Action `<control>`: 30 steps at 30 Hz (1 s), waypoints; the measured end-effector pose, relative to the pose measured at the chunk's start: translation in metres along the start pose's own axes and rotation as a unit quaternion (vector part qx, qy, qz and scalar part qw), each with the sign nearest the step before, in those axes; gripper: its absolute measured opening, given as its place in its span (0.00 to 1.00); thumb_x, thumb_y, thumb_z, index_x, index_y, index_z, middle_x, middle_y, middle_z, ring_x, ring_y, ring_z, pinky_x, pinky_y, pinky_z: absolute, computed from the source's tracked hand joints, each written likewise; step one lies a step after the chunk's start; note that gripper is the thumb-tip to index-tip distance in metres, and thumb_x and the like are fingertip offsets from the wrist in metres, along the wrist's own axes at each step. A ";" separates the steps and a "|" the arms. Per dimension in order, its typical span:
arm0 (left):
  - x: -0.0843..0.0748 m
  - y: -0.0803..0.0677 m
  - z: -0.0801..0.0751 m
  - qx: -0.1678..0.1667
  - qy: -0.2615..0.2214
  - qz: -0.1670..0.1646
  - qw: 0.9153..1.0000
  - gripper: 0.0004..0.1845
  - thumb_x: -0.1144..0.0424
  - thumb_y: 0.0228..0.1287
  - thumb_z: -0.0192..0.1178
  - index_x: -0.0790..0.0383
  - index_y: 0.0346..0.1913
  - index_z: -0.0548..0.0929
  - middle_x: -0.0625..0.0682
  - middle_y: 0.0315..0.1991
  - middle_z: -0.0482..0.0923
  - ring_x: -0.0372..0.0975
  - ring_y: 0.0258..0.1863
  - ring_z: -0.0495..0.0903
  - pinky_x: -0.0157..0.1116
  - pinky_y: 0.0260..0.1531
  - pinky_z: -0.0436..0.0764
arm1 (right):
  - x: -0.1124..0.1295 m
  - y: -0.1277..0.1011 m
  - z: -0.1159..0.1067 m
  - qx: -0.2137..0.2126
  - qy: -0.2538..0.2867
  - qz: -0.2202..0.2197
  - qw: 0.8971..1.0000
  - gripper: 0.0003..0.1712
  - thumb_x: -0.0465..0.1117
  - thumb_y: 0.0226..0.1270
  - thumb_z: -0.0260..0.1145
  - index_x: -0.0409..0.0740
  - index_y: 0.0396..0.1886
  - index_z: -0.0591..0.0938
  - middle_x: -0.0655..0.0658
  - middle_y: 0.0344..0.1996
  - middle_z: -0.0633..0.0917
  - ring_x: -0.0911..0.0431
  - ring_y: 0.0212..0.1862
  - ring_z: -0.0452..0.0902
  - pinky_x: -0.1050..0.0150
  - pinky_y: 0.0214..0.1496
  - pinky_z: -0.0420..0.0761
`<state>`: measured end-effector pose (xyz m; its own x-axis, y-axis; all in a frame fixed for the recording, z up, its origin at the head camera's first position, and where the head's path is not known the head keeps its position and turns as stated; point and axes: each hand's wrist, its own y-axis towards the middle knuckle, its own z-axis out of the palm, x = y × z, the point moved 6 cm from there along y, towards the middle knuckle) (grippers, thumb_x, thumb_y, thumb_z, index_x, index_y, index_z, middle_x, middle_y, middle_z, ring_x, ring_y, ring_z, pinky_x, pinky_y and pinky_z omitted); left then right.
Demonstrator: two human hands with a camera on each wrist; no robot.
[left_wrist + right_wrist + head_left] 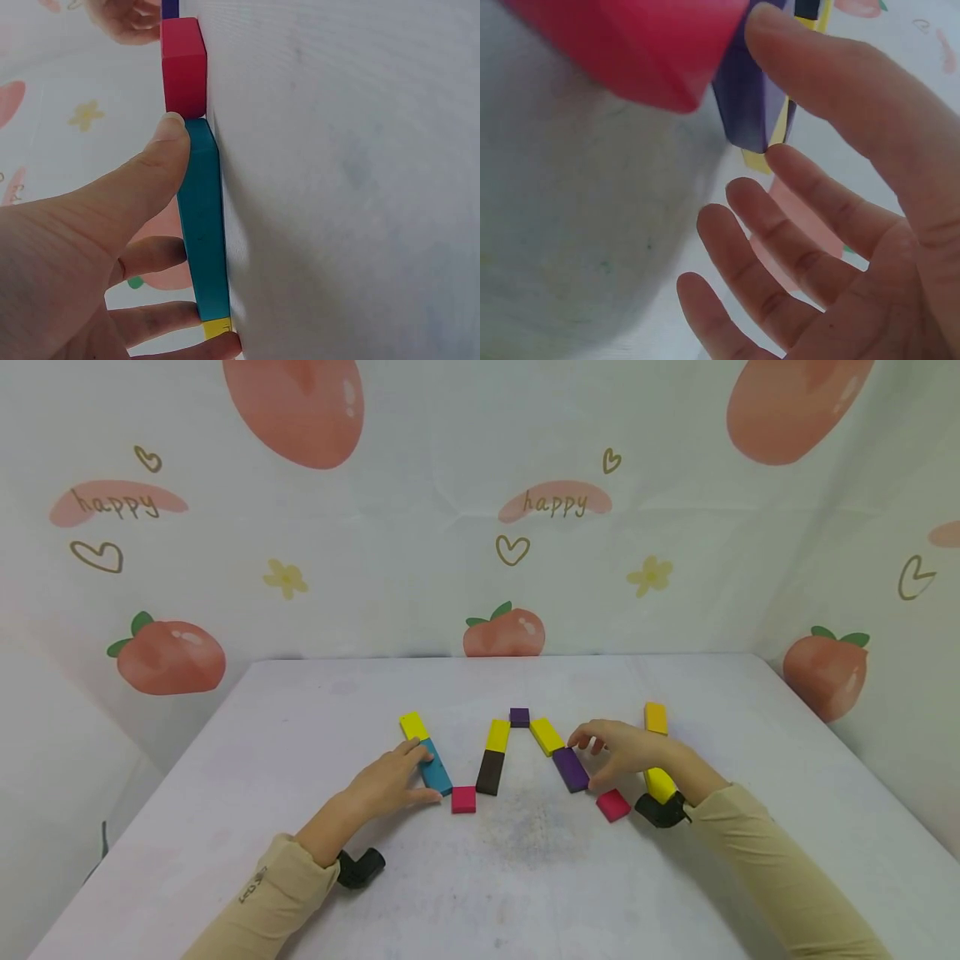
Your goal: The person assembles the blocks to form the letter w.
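L hand (390, 785) lies on the teal block (435, 767), fingers straight, thumb at its near end by a pink square (463, 799). R hand (626, 752) hovers relaxed, thumb touching the purple block (571, 768) – grips nothing. Risk: a nudge skews the zigzag on the worktop (525, 877).

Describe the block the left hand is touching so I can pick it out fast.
On the white table, blocks form a zigzag row. At its left end, the left hand rests on the teal block, between a yellow block and a pink square. It is the only teal piece.
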<state>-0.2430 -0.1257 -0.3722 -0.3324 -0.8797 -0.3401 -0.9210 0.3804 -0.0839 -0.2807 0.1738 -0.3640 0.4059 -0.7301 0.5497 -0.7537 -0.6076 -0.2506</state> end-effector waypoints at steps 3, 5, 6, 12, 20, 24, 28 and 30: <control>0.000 0.000 0.000 0.000 0.001 -0.001 1.000 0.32 0.49 0.53 0.67 0.64 0.57 0.71 0.68 0.66 0.62 0.60 0.60 0.69 0.54 0.59 0.72 | -0.001 0.001 0.000 0.002 0.001 -0.004 1.000 0.32 0.42 0.49 0.74 0.41 0.55 0.73 0.41 0.48 0.77 0.49 0.49 0.72 0.56 0.50 0.78; 0.000 0.000 0.000 0.001 0.001 -0.003 1.000 0.32 0.49 0.53 0.67 0.64 0.58 0.72 0.68 0.66 0.62 0.60 0.61 0.69 0.54 0.59 0.72 | -0.002 0.002 0.000 0.001 0.000 -0.012 1.000 0.32 0.41 0.49 0.74 0.41 0.54 0.73 0.41 0.48 0.77 0.50 0.49 0.72 0.56 0.50 0.77; 0.000 0.001 0.000 0.001 0.002 -0.003 1.000 0.33 0.49 0.53 0.67 0.64 0.58 0.72 0.68 0.66 0.62 0.60 0.61 0.69 0.54 0.59 0.72 | -0.002 0.002 0.000 0.001 0.000 -0.015 1.000 0.31 0.41 0.49 0.73 0.41 0.54 0.73 0.41 0.47 0.77 0.50 0.48 0.72 0.56 0.50 0.77; 0.001 0.001 0.000 0.002 0.001 -0.003 1.000 0.33 0.49 0.53 0.67 0.64 0.58 0.71 0.68 0.66 0.62 0.60 0.61 0.69 0.54 0.59 0.72 | -0.003 0.005 0.001 0.004 -0.002 -0.016 1.000 0.31 0.41 0.49 0.73 0.42 0.53 0.73 0.42 0.47 0.78 0.51 0.48 0.72 0.58 0.50 0.77; 0.001 0.001 0.000 0.002 -0.001 -0.002 1.000 0.32 0.50 0.53 0.67 0.64 0.57 0.72 0.67 0.66 0.62 0.60 0.60 0.69 0.54 0.58 0.72 | -0.003 0.006 0.002 0.005 -0.006 -0.019 1.000 0.30 0.41 0.50 0.73 0.43 0.53 0.73 0.43 0.47 0.78 0.52 0.48 0.73 0.59 0.49 0.77; 0.001 0.001 0.000 0.001 -0.001 0.000 1.000 0.32 0.49 0.53 0.67 0.64 0.57 0.72 0.67 0.65 0.63 0.60 0.60 0.69 0.54 0.58 0.72 | -0.002 0.008 0.003 0.008 -0.005 -0.022 1.000 0.29 0.41 0.50 0.73 0.42 0.53 0.73 0.43 0.47 0.79 0.52 0.48 0.73 0.59 0.49 0.78; 0.002 0.001 0.001 0.005 -0.003 -0.003 1.000 0.32 0.49 0.54 0.66 0.64 0.58 0.72 0.67 0.66 0.62 0.60 0.61 0.68 0.54 0.59 0.72 | -0.001 0.008 0.002 0.011 0.001 -0.018 1.000 0.30 0.40 0.51 0.73 0.42 0.54 0.73 0.42 0.47 0.79 0.52 0.48 0.74 0.58 0.50 0.78; 0.002 0.001 0.002 0.007 -0.004 -0.005 1.000 0.32 0.49 0.54 0.66 0.64 0.58 0.71 0.67 0.66 0.61 0.60 0.62 0.67 0.54 0.59 0.72 | -0.002 0.008 0.002 0.013 0.005 -0.012 1.000 0.30 0.40 0.51 0.73 0.42 0.54 0.73 0.42 0.48 0.78 0.52 0.48 0.73 0.58 0.51 0.78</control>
<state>-0.2443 -0.1269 -0.3748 -0.3222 -0.8812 -0.3460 -0.9209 0.3764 -0.1011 -0.2867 0.1699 -0.3688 0.4188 -0.7119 0.5637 -0.7300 -0.6331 -0.2573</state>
